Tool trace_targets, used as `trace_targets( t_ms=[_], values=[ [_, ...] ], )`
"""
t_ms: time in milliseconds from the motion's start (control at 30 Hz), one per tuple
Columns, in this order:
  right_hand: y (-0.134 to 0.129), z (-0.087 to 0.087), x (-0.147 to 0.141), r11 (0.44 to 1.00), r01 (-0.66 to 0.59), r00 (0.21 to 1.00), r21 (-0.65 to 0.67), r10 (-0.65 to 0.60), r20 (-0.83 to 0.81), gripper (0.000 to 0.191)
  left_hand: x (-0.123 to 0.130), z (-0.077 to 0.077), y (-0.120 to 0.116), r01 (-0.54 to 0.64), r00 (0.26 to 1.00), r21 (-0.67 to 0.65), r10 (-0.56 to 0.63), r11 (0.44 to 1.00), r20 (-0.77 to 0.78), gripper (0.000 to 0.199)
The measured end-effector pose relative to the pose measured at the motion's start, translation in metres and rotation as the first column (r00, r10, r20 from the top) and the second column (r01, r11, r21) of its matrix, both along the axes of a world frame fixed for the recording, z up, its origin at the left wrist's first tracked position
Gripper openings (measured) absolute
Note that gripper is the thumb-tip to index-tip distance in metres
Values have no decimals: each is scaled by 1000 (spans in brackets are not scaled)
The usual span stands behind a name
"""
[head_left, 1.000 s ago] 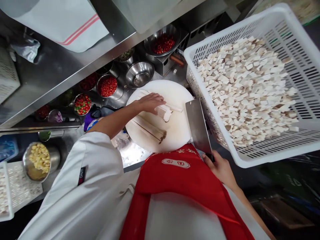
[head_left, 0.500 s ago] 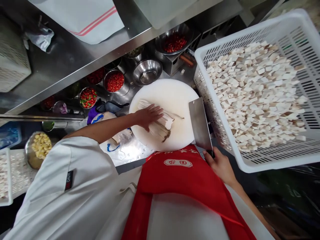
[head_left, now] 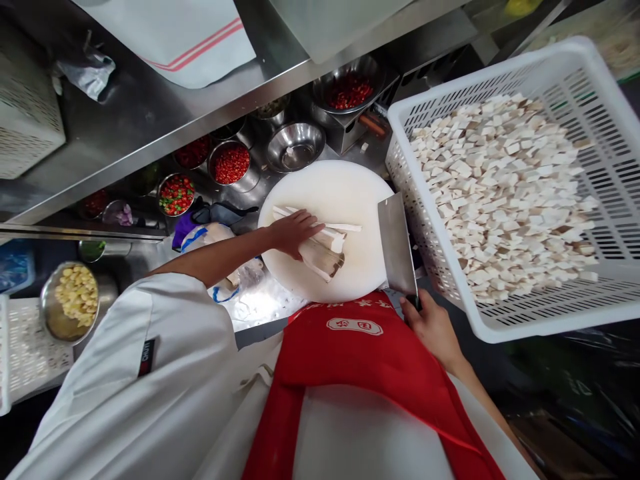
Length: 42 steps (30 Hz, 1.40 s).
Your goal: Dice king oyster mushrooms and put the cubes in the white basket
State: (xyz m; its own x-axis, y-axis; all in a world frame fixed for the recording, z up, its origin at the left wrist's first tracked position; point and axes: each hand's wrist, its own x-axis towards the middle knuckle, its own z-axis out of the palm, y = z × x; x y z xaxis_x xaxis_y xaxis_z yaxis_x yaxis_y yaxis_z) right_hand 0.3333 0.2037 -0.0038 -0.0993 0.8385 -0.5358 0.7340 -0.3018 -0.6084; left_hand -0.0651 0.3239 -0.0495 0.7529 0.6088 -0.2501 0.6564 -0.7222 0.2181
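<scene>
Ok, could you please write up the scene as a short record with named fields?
left hand: spread over pale strips
right hand: grips the cleaver by its handle
cutting board: round, white, under the strips
blade position: at the board's right edge
crate: white, slotted, holding many pale cut pieces
beyond the board: a shallow steel bowl and containers of chopped red pieces
apron: red

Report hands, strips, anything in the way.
Left hand on strips, on board. Right hand holds cleaver. Basket close beside blade.
</scene>
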Motion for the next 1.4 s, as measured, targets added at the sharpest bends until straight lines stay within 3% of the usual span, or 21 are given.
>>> trace_targets(
  t_ms=[100, 167, 233, 300, 367, 433, 533, 633, 800, 967, 1100, 1233, 1333, 1400],
  values=[
    [0, 1, 0, 1000, -10, 1000, -2, 10, -1, 28, 3, -5, -7, -64, 997, 18, 65, 998, -34, 115],
    [3, 0, 0, 1000, -30, 999, -2, 29, -12, 29, 11, -9, -15, -230, 971, 53, 233, 972, -56, 117],
    [9, -1, -1, 998, -69, 997, 4, 69, -32, 32, 24, -12, -25, -473, 875, 116, 481, 873, -57, 119],
    [20, -2, -5, 991, -130, 991, 18, 130, -28, 36, 38, -13, -35, -677, 722, 177, 691, 714, -29, 119],
    [39, -2, -12, 974, -219, 976, 52, 218, 18, 42, 50, -13, -43, -779, 604, 207, 797, 592, -2, 119],
    [64, -1, -22, 936, -335, 940, 111, 325, 101, 46, 56, -12, -47, -813, 559, 196, 829, 549, -4, 120],
    [108, 1, -45, 834, -514, 847, 199, 458, 269, 49, 55, -12, -47, -806, 578, 142, 816, 574, -19, 122],
    [139, 4, -69, 738, -647, 736, 192, 540, 408, 51, 50, -16, -43, -791, 605, 97, 796, 605, -27, 127],
    [141, 4, -87, 641, -752, 642, 155, 657, 395, 48, 52, -24, -39, -799, 600, 46, 800, 600, -17, 131],
    [135, 1, -86, 695, -700, 696, 164, 612, 375, 48, 56, -23, -43, -801, 596, 75, 803, 594, 19, 133],
    [138, 8, -85, 694, -702, 700, 162, 629, 339, 47, 57, -22, -43, -806, 590, 91, 806, 585, 42, 128],
    [129, 33, -78, 761, -623, 771, 183, 557, 309, 46, 57, -22, -42, -815, 579, 82, 812, 574, 72, 126],
    [118, 58, -68, 808, -576, 806, 122, 538, 247, 43, 57, -22, -42, -820, 572, 76, 815, 567, 95, 124],
    [113, 70, -62, 810, -582, 800, 70, 555, 228, 41, 58, -22, -43, -824, 566, 72, 818, 562, 103, 123]
  ],
)
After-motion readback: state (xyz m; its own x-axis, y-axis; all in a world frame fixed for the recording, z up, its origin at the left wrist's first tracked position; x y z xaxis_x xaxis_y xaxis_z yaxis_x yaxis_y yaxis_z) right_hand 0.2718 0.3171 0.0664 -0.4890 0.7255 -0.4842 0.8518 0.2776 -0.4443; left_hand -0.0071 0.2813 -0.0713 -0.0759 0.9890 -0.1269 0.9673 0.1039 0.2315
